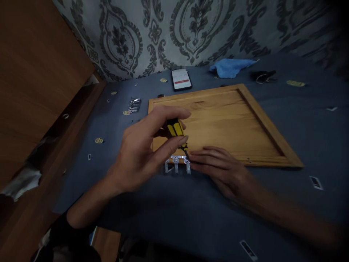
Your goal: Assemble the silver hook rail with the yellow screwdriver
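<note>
My left hand (pixel 141 149) is closed round the yellow-and-black handle of a screwdriver (pixel 176 128), thumb and fingers on either side. Its shaft slants down to a silver metal bracket (pixel 176 160) with several prongs on the near edge of a wooden panel (pixel 218 120). The exact contact of the tip is hard to see. Stretched out close together, the fingers of my right hand (pixel 226 169) lie along that edge beside the tip. Whether a small screw sits under the fingertips is hidden.
Left of the panel lie several silver metal clips (pixel 134 104). Behind it are a phone (pixel 181 79) with a lit screen, a blue cloth (pixel 231 68) and a black clip-like object (pixel 263 76). A wooden cabinet (pixel 40 54) borders the blue-covered table on the left; patterned wallpaper rises behind.
</note>
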`<state>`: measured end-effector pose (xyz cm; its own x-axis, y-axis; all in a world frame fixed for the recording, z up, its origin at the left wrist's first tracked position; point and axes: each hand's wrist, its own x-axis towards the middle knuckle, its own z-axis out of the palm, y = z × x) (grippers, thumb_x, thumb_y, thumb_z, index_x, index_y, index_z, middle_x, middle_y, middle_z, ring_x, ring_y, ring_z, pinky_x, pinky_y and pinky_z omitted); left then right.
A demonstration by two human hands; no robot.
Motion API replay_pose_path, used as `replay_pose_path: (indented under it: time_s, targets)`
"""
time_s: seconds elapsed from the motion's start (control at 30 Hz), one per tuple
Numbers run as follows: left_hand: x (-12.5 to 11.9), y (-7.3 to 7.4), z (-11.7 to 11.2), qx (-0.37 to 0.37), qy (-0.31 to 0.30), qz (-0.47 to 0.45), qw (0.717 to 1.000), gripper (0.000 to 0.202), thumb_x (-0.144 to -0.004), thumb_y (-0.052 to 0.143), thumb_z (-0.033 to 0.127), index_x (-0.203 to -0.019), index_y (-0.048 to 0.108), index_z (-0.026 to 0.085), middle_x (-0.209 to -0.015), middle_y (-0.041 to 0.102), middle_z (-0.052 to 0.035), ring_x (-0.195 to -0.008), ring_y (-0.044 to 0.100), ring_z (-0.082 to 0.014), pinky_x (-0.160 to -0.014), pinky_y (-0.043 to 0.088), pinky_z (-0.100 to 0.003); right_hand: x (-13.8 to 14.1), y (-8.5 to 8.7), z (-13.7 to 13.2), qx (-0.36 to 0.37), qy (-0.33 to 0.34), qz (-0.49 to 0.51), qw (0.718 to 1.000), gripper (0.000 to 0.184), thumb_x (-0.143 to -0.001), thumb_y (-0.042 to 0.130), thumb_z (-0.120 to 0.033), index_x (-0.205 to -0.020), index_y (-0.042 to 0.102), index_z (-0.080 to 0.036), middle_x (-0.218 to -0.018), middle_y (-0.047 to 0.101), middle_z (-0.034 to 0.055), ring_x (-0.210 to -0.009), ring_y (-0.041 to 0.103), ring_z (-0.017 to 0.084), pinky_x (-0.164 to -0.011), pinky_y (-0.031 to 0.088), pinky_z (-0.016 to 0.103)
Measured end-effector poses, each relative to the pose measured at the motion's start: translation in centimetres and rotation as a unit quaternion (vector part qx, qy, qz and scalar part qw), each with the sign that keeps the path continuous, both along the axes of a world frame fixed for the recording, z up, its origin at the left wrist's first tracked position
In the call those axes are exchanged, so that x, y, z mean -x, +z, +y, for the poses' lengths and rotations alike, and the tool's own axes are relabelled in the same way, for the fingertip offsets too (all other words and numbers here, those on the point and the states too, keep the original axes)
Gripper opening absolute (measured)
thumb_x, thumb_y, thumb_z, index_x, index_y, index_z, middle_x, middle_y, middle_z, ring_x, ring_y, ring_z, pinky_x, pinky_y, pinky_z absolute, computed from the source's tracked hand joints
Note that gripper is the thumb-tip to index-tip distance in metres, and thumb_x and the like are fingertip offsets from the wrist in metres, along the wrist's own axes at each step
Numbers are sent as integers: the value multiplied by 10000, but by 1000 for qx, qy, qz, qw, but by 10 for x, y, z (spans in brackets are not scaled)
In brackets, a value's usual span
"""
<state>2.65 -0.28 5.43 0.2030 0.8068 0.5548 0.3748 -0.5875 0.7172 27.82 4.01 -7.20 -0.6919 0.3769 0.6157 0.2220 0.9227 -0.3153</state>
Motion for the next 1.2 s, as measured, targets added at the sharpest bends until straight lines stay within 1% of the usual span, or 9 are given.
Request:
replay_pose_path:
  time_s: [0.23,0.33,0.43,0.6,0.7,0.8,0.9,1.07,1.2]
  targets:
    - [-6,-7,2,41,-21,-40,998,197,-990,736,153,-1172,679,199,-1122,737,-25,-973,745,-139,-871,643,-235,6,43,-11,194,-59,100,974,472,-1081,569,-161,-1482,640,-400,-1278,801,10,-1143,772,197,-930,667,363]
    - [-16,-11,5,31,-66,-24,997,170,-1009,710,162,-1169,658,184,-1140,729,-38,-946,730,-132,-855,629,-230,19,60,-14,256,-43,141,955,519,-1053,683,-320,-1552,578,-414,-1402,754,15,-1106,781,207,-838,684,330]
    - [-22,-17,10,30,-81,-7,996,130,-1029,690,196,-1153,652,202,-1090,719,-23,-932,722,-142,-839,617,-247,27,68,-13,300,-36,165,939,477,-1021,726,-392,-1490,637,-384,-1462,722,31,-1145,779,236,-788,694,326]
    - [-9,-33,10,71,-46,-21,996,551,-994,771,405,-1432,485,233,-1243,684,-71,-1134,715,-211,-991,614,-348,25,62,-9,343,-92,167,920,410,-975,771,-445,-1362,709,-326,-1186,820,51,-987,809,228,-776,692,326]
    - [2,-42,2,109,-32,125,986,693,-930,806,594,-1431,498,229,-1345,671,-127,-1284,668,-309,-1059,588,-457,22,54,-11,367,-135,207,897,392,-936,818,-456,-1279,725,-291,-1073,821,50,-783,783,182,-689,678,301]
    - [1,-47,-5,128,-37,297,946,655,-917,779,662,-1329,581,193,-1321,687,-144,-1271,661,-348,-1101,551,-537,23,49,-13,384,-156,255,874,386,-936,813,-498,-1233,720,-270,-999,807,44,-728,763,175,-630,673,300]
    - [-7,-51,-9,125,-22,385,914,634,-908,774,667,-1249,624,154,-1263,705,-144,-1227,667,-347,-1111,538,-555,23,48,-15,386,-141,284,866,349,-970,775,-517,-1206,709,-268,-966,801,33,-829,790,193,-625,670,284]
    - [-12,-59,-12,118,-11,416,901,544,-942,769,605,-1215,647,150,-1221,710,-122,-1185,674,-331,-1050,575,-519,19,49,-16,382,-129,284,870,341,-991,752,-536,-1171,692,-253,-960,794,37,-727,750,159,-585,631,267]
    - [-12,-68,-15,95,12,419,903,452,-959,804,446,-1275,647,163,-1221,708,-110,-1151,675,-331,-989,601,-517,20,46,-12,430,-121,263,855,425,-998,681,-650,-1045,642,-230,-782,725,-3,-565,641,121,-439,471,231]
